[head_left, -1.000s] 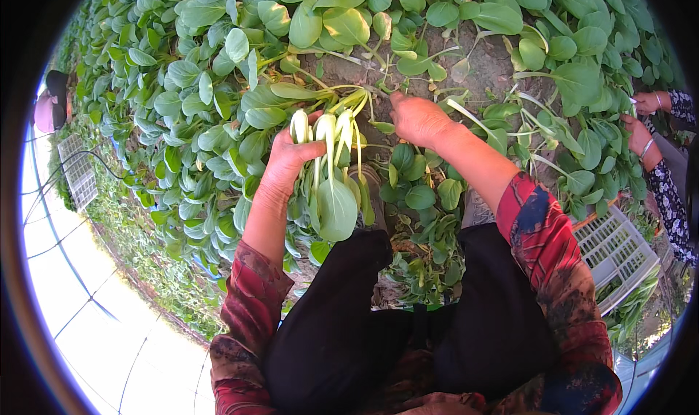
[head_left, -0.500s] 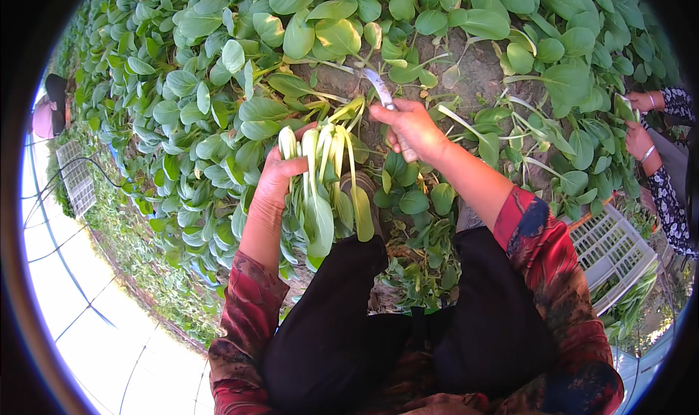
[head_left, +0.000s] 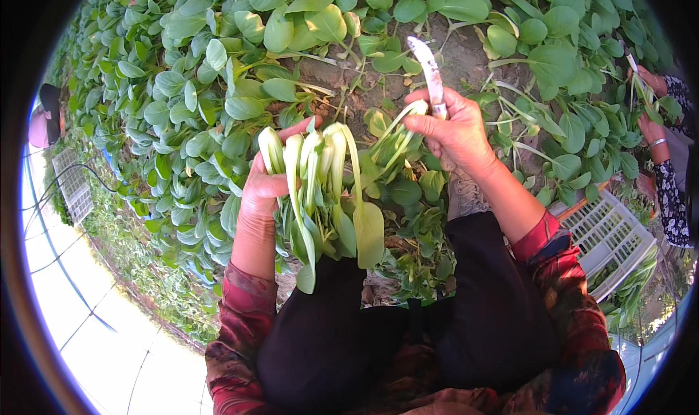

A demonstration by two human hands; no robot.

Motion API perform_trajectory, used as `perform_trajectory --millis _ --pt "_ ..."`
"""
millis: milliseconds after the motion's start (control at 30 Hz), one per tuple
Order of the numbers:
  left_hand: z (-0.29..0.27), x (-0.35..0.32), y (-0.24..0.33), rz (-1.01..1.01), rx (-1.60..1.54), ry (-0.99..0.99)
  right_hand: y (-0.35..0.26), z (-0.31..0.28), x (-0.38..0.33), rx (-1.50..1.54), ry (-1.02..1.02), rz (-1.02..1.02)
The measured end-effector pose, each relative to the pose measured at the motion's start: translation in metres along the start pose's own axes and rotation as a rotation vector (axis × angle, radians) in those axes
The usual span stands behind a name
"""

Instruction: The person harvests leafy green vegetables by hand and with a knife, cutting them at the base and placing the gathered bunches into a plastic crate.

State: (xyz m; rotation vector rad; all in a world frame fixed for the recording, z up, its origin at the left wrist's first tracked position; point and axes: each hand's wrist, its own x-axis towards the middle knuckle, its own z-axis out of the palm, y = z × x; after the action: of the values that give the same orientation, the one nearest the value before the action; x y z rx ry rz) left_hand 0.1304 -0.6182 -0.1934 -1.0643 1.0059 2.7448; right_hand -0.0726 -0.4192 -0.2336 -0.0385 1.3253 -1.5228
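Note:
My left hand [head_left: 263,184] is closed around a bunch of bok choy [head_left: 336,158], its pale cut bases pointing up and its leaves hanging toward my knees. In my right hand [head_left: 460,135] is a small knife with a curved, whitish, soiled blade [head_left: 426,60] that points up and away. The same hand pinches the pale base of a single bok choy [head_left: 397,135] between thumb and fingers. This plant's leaves hang down to the left, just right of the bunch. Its handle is mostly hidden in my palm.
Dense bok choy plants [head_left: 178,87] grow ahead and to the left, around a bare soil patch [head_left: 371,87]. A white plastic crate [head_left: 608,240] stands at right, another crate [head_left: 73,186] at far left. Another person's hands [head_left: 652,124] hold greens at the right edge.
My right hand has moved right and turned the knife more upright, and now pinches a single bok choy. The bunch in my left hand has come slightly nearer me.

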Motion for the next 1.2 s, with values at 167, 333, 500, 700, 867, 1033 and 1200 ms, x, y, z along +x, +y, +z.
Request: perform_trajectory --millis 167,333,500,700,867,1033,1200 --pt "0.022 0.018 -0.019 -0.025 0.111 0.086 -0.004 0.02 -0.015 0.13 -0.039 0.072" --pt "0.056 0.033 -0.038 -0.045 0.114 0.084 -0.001 0.016 -0.013 0.307 0.05 0.057" --pt "0.077 0.046 -0.044 -0.022 -0.021 0.059 -0.014 0.019 -0.01 0.321 0.148 -0.041" --pt "0.054 0.07 -0.031 -0.098 -0.08 0.12 -0.024 0.01 0.012 0.002 0.108 0.035" --pt "0.036 0.075 -0.013 -0.147 -0.35 0.231 -0.006 0.0 0.021 -0.052 0.128 0.057" --pt "-0.043 0.071 0.013 -0.078 -0.211 0.342 0.016 0.004 0.015 -0.256 0.019 0.071" --pt "-0.044 0.05 0.029 0.016 0.432 0.567 0.045 0.01 0.024 -0.789 -0.185 -0.086"
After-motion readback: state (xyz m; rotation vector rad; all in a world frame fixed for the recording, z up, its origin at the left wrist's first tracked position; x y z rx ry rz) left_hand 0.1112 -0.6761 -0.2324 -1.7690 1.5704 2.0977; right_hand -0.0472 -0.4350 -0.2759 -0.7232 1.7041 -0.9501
